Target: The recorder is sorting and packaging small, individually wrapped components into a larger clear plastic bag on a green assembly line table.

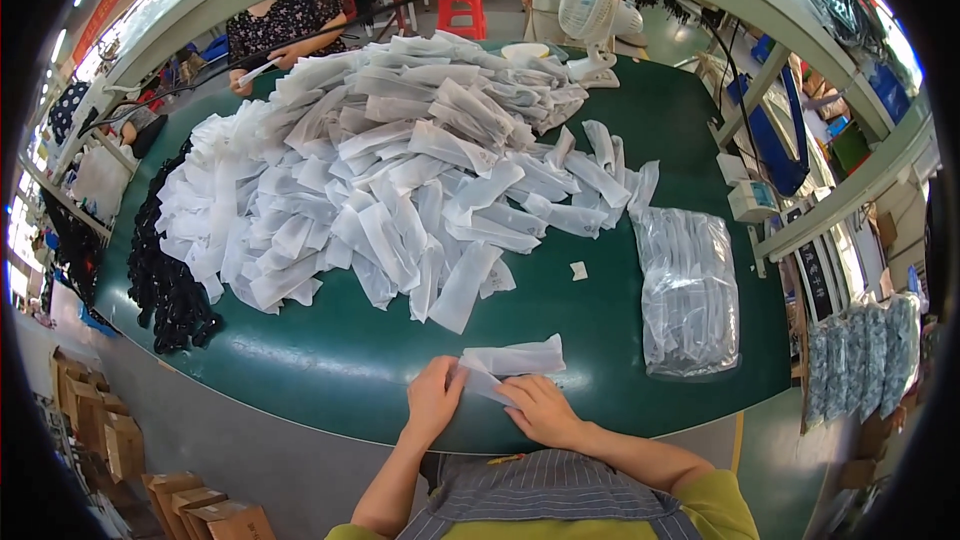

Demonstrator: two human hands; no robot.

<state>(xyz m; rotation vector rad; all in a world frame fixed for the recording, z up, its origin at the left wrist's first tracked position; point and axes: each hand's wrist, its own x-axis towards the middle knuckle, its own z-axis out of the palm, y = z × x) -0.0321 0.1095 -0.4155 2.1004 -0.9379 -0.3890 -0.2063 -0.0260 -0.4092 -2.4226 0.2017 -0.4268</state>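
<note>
Close to the table's near edge, my left hand [435, 400] pinches the left end of a translucent white plastic sleeve [486, 382]. My right hand [545, 413] is on the same sleeve's other end, fingers curled over it. Just beyond my fingers, another white plastic sleeve [530, 356] lies at a slight angle, its left end meeting the one in my hands. What the sleeves contain cannot be made out. A large heap of similar white sleeves [390, 230] covers the middle and far part of the green table [590, 320].
A clear bag packed with sleeves [690, 290] lies at the right. Black cable-like bundles [165, 260] line the left edge. A small paper scrap [579, 271] sits mid-table. Across the table are another person's hand [240, 82] and a fan [590, 15]. A metal frame [840, 205] stands at the right.
</note>
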